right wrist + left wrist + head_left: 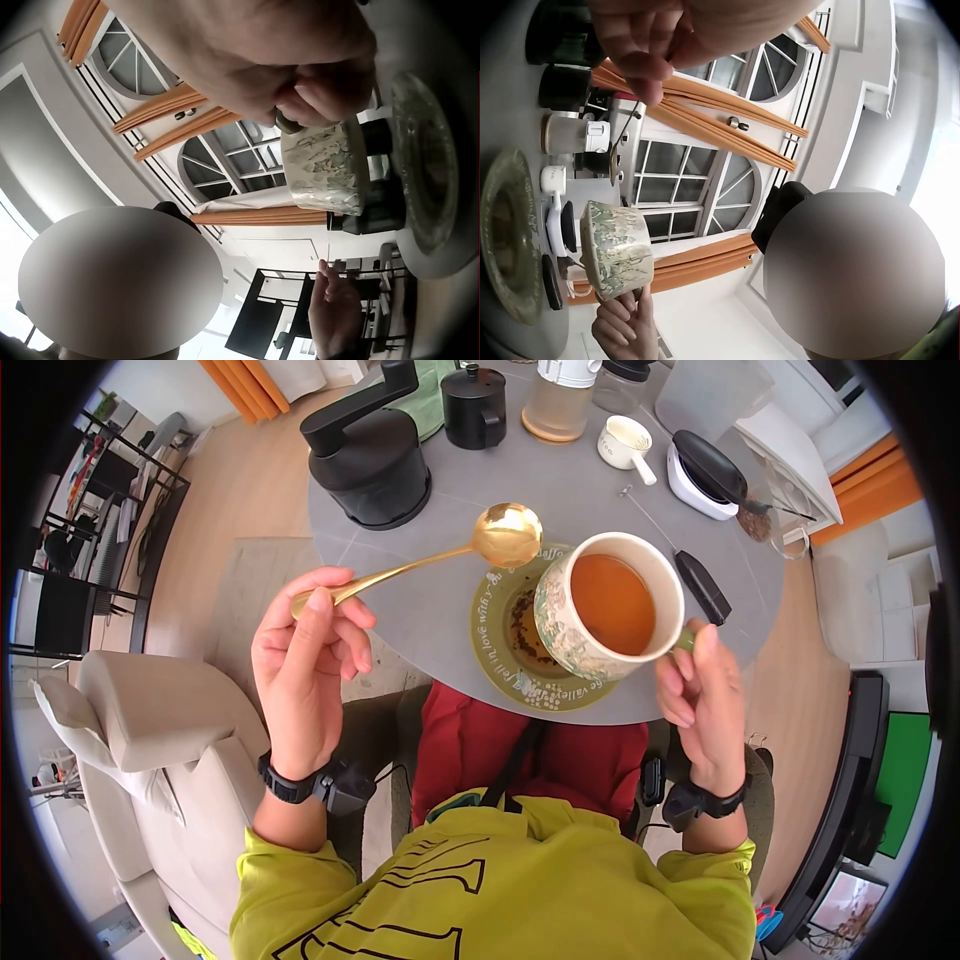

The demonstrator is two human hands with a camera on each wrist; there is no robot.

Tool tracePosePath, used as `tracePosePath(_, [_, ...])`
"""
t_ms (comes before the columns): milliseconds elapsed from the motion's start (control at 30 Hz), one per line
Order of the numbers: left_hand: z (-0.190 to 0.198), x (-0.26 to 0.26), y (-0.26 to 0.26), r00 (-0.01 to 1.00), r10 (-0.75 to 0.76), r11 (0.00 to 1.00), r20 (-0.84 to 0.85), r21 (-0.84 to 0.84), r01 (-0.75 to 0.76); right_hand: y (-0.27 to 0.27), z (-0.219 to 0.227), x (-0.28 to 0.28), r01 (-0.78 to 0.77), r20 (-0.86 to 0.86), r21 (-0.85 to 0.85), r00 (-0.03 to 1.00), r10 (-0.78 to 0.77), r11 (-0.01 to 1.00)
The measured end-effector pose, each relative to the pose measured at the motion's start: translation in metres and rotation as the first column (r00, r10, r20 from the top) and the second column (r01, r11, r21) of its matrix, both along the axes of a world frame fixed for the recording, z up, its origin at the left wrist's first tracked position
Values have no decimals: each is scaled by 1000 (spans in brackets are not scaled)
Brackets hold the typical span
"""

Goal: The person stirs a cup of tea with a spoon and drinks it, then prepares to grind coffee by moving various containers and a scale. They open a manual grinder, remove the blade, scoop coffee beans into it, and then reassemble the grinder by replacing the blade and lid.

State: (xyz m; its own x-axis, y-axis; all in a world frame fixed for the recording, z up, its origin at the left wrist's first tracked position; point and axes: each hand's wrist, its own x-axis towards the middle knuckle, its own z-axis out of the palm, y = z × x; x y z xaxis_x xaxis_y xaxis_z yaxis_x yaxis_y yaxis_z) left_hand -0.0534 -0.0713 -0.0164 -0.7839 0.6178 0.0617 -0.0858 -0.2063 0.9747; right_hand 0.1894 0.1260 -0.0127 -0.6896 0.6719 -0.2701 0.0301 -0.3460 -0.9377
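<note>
A gold spoon (507, 536) is pinched by its handle between thumb and fingers of the left hand (310, 645), its bowl raised left of the cup. The right hand (706, 695) grips the green handle of a patterned cup (560, 610) holding orange-brown liquid (612, 603). Cup and spoon are both held up over a green saucer (490, 650) with dark specks in its middle. In the left wrist view the cup (616, 249) hangs in the air beside the saucer (529, 277), apart from it; the right wrist view shows the cup (326, 169) likewise raised.
On the grey table (440, 595) stand a black hand-cranked device (370, 470), a black lidded pot (474, 408), a glass container (556, 405), a small white cup (624, 442) and a white-and-black device (705, 472). A black-handled thin tool (703, 588) lies right of the cup.
</note>
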Motion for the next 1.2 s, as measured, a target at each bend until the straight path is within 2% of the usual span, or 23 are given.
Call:
tracePosePath(233, [0, -1, -3, 997, -73, 996, -13, 43, 74, -1, -26, -3, -63, 52, -40, 996, 65, 997])
tracePosePath(467, [3, 2, -5, 994, -109, 992, -18, 58, 110, -6, -32, -7, -142, 90, -31, 986, 144, 989])
tracePosePath(800, [4, 4, -4, 990, -135, 990, -27, 44, 136, -2, -35, -9, -169, 132, 11, 977, 166, 986])
tracePosePath(867, [5, 8, -1, 996, -76, 997, -41, 7, 76, -3, -36, -9, -180, 142, 15, 974, 176, 984])
tracePosePath(1100, [5, 9, -1, 996, -82, 997, -42, -15, 82, -2, -32, -8, -168, 209, 23, 965, 159, 986])
tracePosePath(1200, [4, 9, -1, 994, -93, 996, -53, -23, 91, 0, -35, -5, -186, 227, 84, 960, 163, 979])
